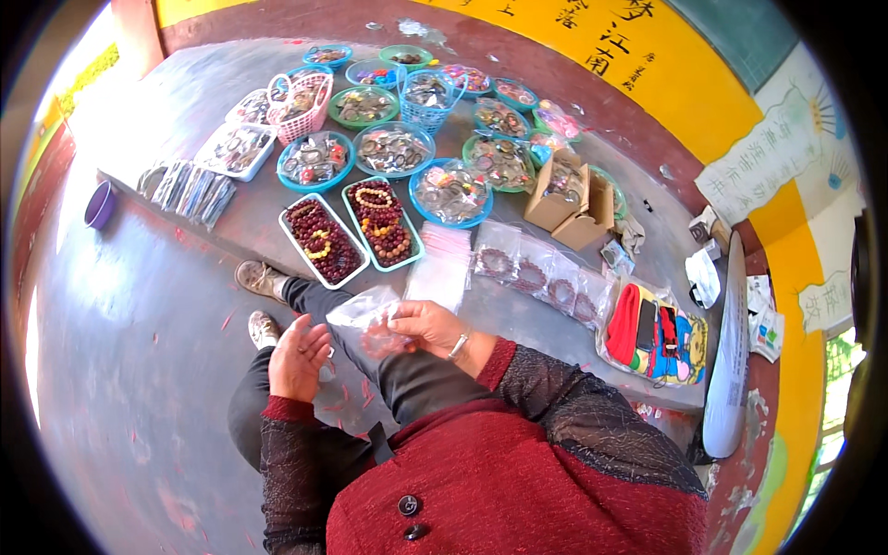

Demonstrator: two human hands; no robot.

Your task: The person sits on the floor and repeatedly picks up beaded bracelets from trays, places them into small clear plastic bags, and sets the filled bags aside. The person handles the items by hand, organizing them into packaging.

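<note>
Above my lap, my right hand (pixel 430 328) pinches a clear plastic bag (pixel 365 314) by its edge. A reddish beaded bracelet (pixel 381 340) shows through the plastic. To the left of the bag is my left hand (pixel 301 361), palm turned up and fingers apart, with nothing in it. Beyond my hands, a stack of flat clear bags (pixel 439 264) lies on the platform. Two white-rimmed trays of beaded bracelets, a left tray (pixel 285 220) and a right tray (pixel 421 250), stand side by side. Several bagged bracelets (pixel 532 277) lie in a row right of the stack.
Many round baskets (pixel 450 222) of small bagged items fill the back of the platform. Cardboard boxes (pixel 564 227) stand behind the bagged bracelets. A colourful cloth bundle (pixel 657 338) is at the right. Packaged items (pixel 190 192) and a purple bowl (pixel 100 205) sit to the left.
</note>
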